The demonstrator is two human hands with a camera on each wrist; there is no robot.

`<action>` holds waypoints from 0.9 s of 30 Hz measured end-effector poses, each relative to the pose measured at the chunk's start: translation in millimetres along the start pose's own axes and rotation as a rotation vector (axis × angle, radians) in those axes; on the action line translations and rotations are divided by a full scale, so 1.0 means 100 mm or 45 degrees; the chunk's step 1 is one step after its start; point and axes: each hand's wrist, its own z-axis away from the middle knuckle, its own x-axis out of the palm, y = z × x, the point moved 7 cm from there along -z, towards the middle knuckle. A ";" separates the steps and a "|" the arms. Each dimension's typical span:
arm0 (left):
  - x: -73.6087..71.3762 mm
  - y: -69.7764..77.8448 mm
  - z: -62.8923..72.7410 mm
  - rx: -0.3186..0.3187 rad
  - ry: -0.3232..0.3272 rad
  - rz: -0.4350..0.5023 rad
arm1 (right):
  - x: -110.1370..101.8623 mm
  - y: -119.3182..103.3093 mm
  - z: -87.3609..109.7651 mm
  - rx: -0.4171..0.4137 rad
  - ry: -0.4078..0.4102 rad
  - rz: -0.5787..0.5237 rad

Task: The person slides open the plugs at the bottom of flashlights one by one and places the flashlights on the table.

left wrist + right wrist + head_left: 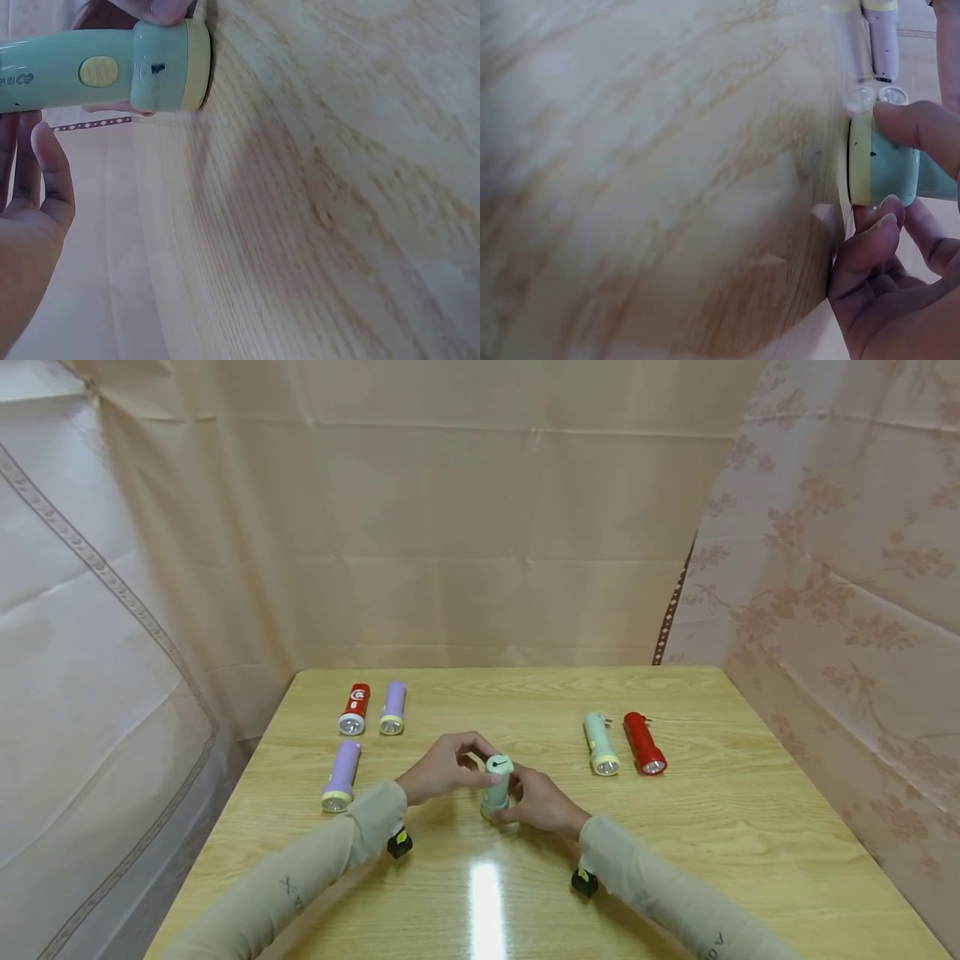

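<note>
A mint-green flashlight (497,789) stands upright, lens end down on the wooden table, between both hands. My left hand (448,768) holds its upper end, thumb on the near side and fingers arched behind. Low down, my right hand (546,802) grips it; in the right wrist view the thumb and fingertips pinch the pale yellow-rimmed head of the flashlight (889,165). A yellow oval switch (99,71) on its body faces the left wrist camera. The lens is hidden against the tabletop.
Left of the hands lie a red flashlight (356,708) with a white rim and two purple flashlights (393,707), one nearer me. To the right lie another mint-green flashlight (598,742) and a red flashlight (643,743). Curtains hang behind the table (750,860).
</note>
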 end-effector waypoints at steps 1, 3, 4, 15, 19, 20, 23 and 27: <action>0.01 0.01 0.00 0.009 -0.006 -0.006 | 0.00 0.00 0.00 -0.002 0.005 -0.001; 0.02 0.01 0.00 0.017 -0.011 -0.016 | -0.01 0.00 0.00 -0.008 0.011 -0.002; 0.02 0.01 0.01 0.018 -0.011 -0.018 | -0.01 -0.01 0.00 -0.009 0.011 -0.008; 0.02 -0.03 0.03 -0.022 -0.036 0.040 | -0.06 0.03 0.02 0.055 -0.041 -0.138; 0.02 -0.03 0.04 -0.018 -0.025 0.077 | -0.07 0.05 0.01 0.087 -0.025 -0.130; 0.01 -0.03 0.04 -0.017 -0.021 0.084 | -0.07 0.05 0.01 0.094 -0.023 -0.127; 0.00 -0.03 0.05 -0.010 -0.011 0.098 | -0.08 0.06 0.01 0.103 -0.018 -0.110; 0.01 -0.03 0.04 0.001 -0.009 0.103 | -0.08 0.06 0.02 0.104 -0.016 -0.115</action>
